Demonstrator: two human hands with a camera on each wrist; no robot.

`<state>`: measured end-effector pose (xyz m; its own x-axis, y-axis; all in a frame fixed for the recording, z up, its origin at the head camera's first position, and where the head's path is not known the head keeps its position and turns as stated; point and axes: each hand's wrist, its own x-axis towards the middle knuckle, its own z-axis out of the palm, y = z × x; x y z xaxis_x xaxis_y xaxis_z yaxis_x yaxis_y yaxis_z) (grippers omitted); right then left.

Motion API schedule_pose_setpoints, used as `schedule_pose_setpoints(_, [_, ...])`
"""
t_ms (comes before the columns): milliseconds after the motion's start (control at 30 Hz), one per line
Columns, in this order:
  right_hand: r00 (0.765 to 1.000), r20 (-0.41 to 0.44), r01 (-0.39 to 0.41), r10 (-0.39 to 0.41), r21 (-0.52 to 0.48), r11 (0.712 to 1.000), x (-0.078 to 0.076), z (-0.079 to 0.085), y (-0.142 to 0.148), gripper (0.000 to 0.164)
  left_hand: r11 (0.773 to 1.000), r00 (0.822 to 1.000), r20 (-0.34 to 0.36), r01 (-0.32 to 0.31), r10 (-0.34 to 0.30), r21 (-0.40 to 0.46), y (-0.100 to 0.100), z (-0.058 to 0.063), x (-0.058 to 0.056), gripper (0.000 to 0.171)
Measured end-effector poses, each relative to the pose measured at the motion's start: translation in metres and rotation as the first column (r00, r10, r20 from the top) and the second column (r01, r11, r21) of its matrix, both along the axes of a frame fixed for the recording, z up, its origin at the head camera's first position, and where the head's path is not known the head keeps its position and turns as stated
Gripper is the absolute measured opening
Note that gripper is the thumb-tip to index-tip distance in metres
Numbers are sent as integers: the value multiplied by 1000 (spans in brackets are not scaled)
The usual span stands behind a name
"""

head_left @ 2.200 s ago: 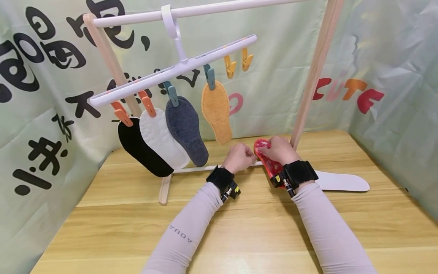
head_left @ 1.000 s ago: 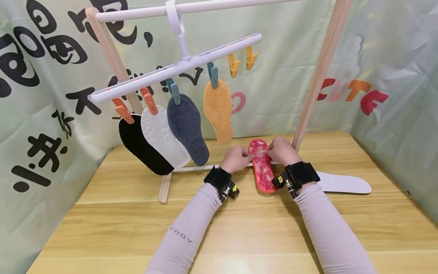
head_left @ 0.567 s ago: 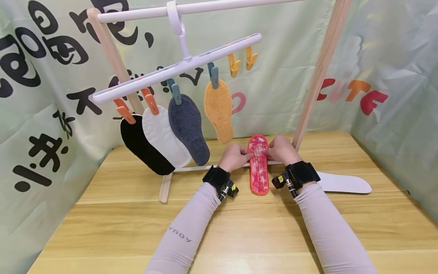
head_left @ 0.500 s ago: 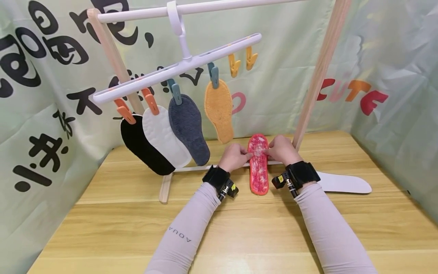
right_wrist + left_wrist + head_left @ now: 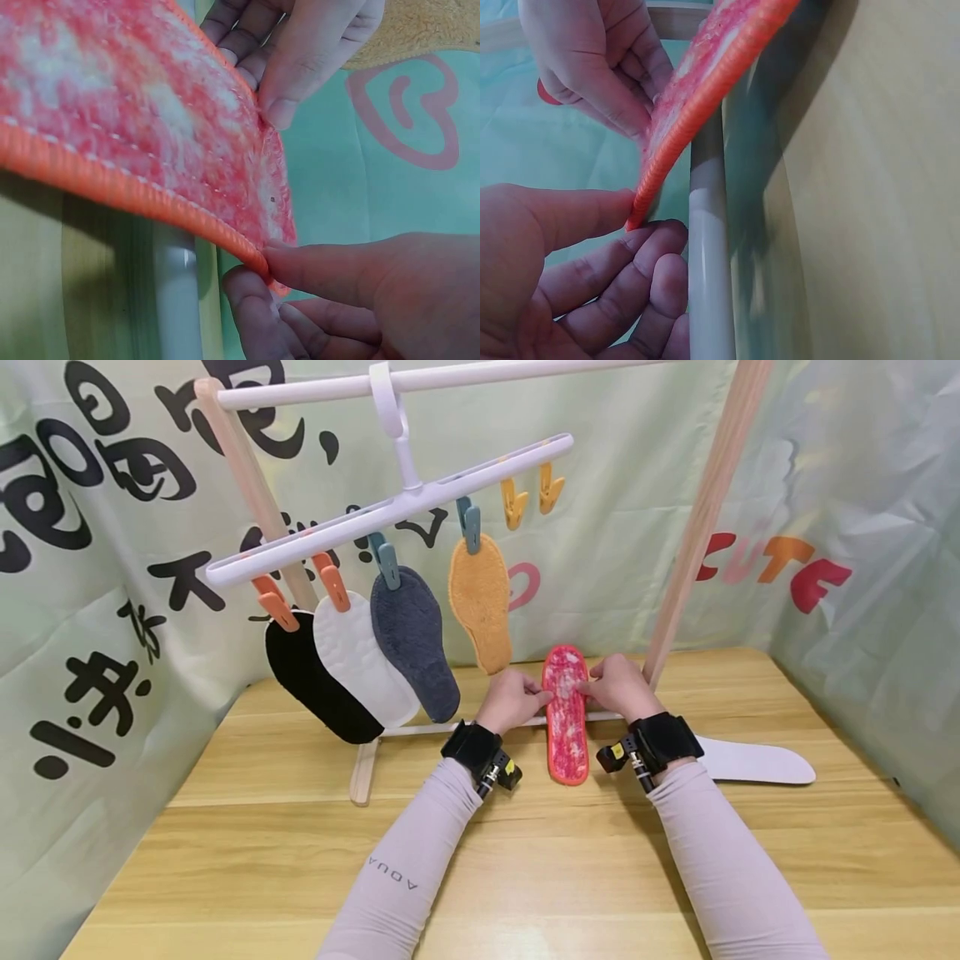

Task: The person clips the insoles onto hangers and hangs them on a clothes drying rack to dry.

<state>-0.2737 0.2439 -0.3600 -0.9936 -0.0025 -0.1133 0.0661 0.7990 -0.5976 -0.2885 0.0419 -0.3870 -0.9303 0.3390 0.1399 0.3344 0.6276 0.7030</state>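
Between my two hands is a red-and-white fuzzy insole (image 5: 567, 727) with an orange stitched edge. My left hand (image 5: 513, 700) pinches its left edge between thumb and fingers. On the opposite edge my right hand (image 5: 622, 687) pinches it the same way, as the right wrist view also shows, with the thumb on the fuzzy face. The insole (image 5: 705, 82) slants above the white lower bar (image 5: 709, 247) in the left wrist view. Two yellow clips (image 5: 514, 505) hang with nothing in them from the right end of the white hanger (image 5: 420, 500).
Clipped along the hanger are a black insole (image 5: 315, 681), a white insole (image 5: 360, 660), a dark grey insole (image 5: 415, 643) and an orange insole (image 5: 480, 602). Another white insole (image 5: 757, 762) lies on the table (image 5: 525, 877) at right. A wooden post (image 5: 705, 518) rises behind my right hand.
The red insole, earlier tilted and partly covered by my right hand, has straightened. My left hand has moved onto its left edge. Its far end has risen slightly.
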Motion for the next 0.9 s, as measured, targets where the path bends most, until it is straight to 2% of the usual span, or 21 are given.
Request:
schedule_pose_setpoints(333, [1000,-25,-8,7,-38,999,2,1,-1,45,1000,1000,17,-7,7,30,-4,4,-1,18])
schedule_pose_setpoints(667, [999,-38,8,-11,-70,998,1,1,-3,42,999,1000,27,-9,8,32,-6,6,-1,17])
schedule_pose_setpoints(900, [998,-47,31,-37,-129,991,3,2,-3,38,999,999,36,-18,17,39,-7,8,-1,16])
